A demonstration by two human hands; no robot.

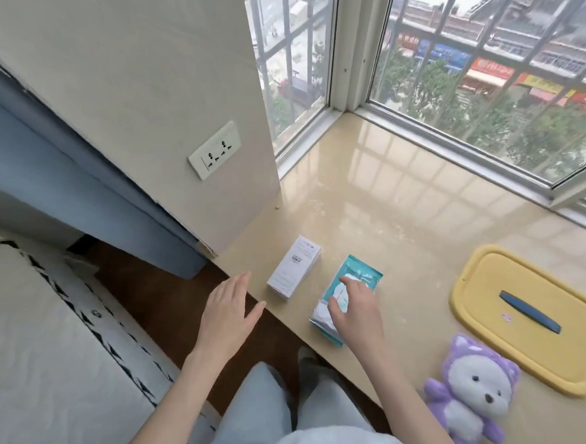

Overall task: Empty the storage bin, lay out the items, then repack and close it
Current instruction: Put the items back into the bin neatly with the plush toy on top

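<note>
The teal packet [347, 298] is pressed flat by the spread right hand [355, 312] near the table [402, 205] edge at 6 o'clock; the left hand [227, 314] is held open, empty. Nudged edgeward, it could be tipped off.

On the beige sill [402, 205] lie four things. A white box [294, 271] with a barcode and small print rests flat, its long axis running from 7 to 1 o'clock, near the sill's front edge. Just beside it, at its 3 o'clock, a teal pack [345, 298] lies flat, parallel to the box, its silvery end toward the front edge; the two are apart. Well off at the pack's 3 o'clock lies a yellow lid [501, 315], flat, rounded corners, blue handle [529, 311] up. At the lid's 7 o'clock sits a purple-and-white plush [470, 390], face up, just touching the lid's rim or nearly so.
</note>
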